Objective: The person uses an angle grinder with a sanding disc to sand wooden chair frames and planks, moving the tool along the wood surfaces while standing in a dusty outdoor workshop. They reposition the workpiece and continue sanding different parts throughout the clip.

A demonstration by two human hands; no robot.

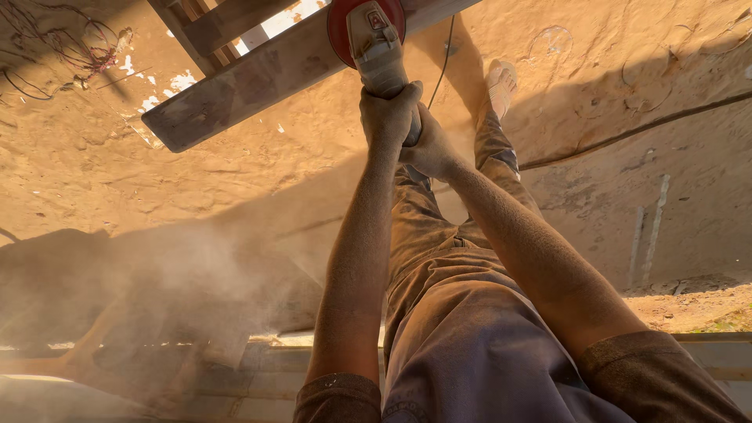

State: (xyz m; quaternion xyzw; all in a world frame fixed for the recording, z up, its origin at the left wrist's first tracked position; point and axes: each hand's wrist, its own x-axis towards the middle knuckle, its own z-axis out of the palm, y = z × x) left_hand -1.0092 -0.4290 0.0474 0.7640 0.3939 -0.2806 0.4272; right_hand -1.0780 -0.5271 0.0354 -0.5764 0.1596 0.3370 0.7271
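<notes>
Both the left hand (389, 117) and right hand (429, 147), clenched around the angle grinder (374, 43) at top centre, should press its disc flat on the wooden plank (258, 82).

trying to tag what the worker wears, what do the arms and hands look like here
Both hands are bare, no gloves: left hand, right hand. The forearms are bare and coated in fine dust. Short brown sleeves end above the elbows, each with a stitched hem. No watch or rings are visible.

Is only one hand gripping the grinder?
No, both the left hand and right hand clasp the grinder body together.
</notes>
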